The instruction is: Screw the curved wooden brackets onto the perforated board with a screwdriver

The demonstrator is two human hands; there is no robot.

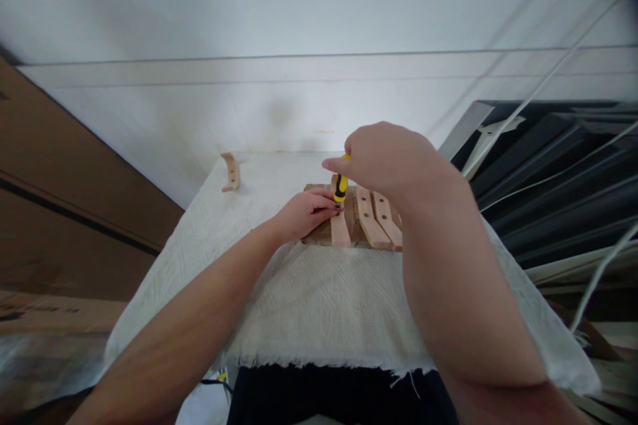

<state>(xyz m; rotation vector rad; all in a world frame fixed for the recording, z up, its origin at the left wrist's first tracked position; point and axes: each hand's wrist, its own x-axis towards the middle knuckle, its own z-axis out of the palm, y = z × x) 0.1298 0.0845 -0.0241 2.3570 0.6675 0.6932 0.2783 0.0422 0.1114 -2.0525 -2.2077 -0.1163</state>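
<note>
My right hand is closed round the top of a yellow and black screwdriver that stands upright over a wooden slat assembly. The tool's tip meets one pale slat near its far end. My left hand rests on the left part of the assembly, its fingertips pinched at the screwdriver's tip. Whatever small thing the fingers hold there is hidden. The assembly has several pale slats lying across darker wood.
A white textured cloth covers the table. A single curved wooden piece lies at the far left corner. Brown cardboard leans at the left. Dark panels and white cables are at the right, a white wall behind.
</note>
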